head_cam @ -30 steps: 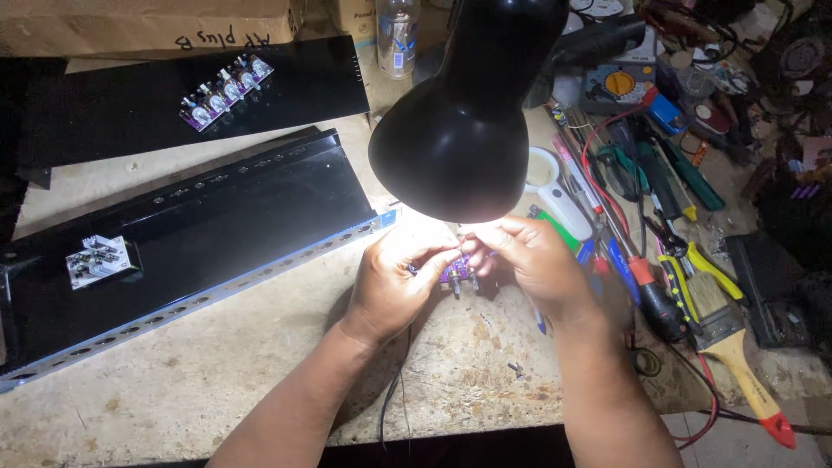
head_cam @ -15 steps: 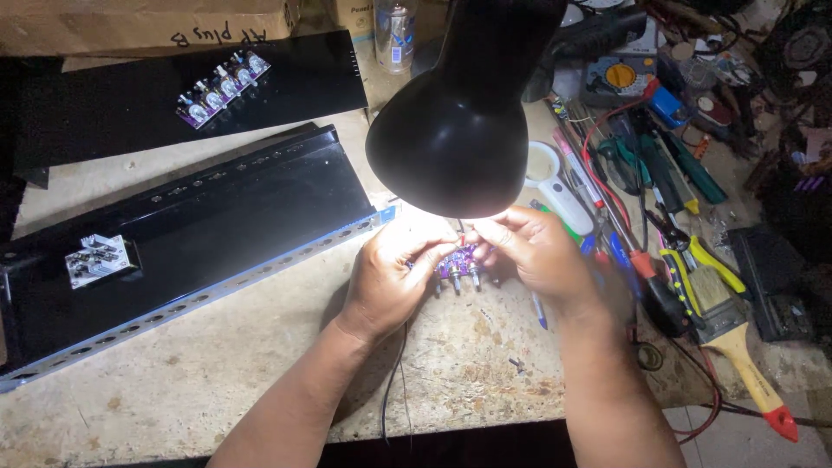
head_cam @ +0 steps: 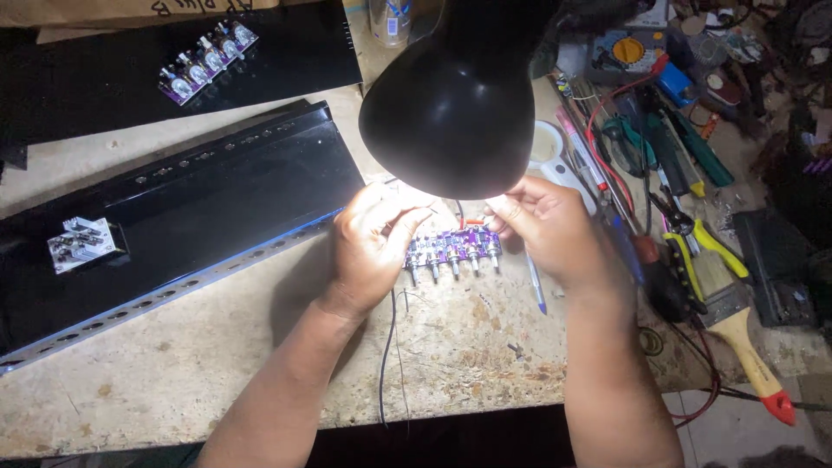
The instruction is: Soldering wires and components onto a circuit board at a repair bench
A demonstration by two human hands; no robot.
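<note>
- My left hand (head_cam: pixel 374 247) and right hand (head_cam: pixel 548 227) both pinched the small purple circuit board with a row of metal knob shafts (head_cam: pixel 452 249) — one hand at each end
- The board hung just above the worn beige workbench top (head_cam: pixel 217 355), under the black dome lamp shade (head_cam: pixel 455 108)
- A long black metal chassis panel (head_cam: pixel 182 208) lay to my left — a wood-handled paintbrush with a red tip (head_cam: pixel 741 334) to my right

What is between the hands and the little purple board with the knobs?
Nothing. The left hand and the right hand each hold an end of the purple board directly. The black lamp shade hangs above them and hides some fingertips from the camera.
</note>
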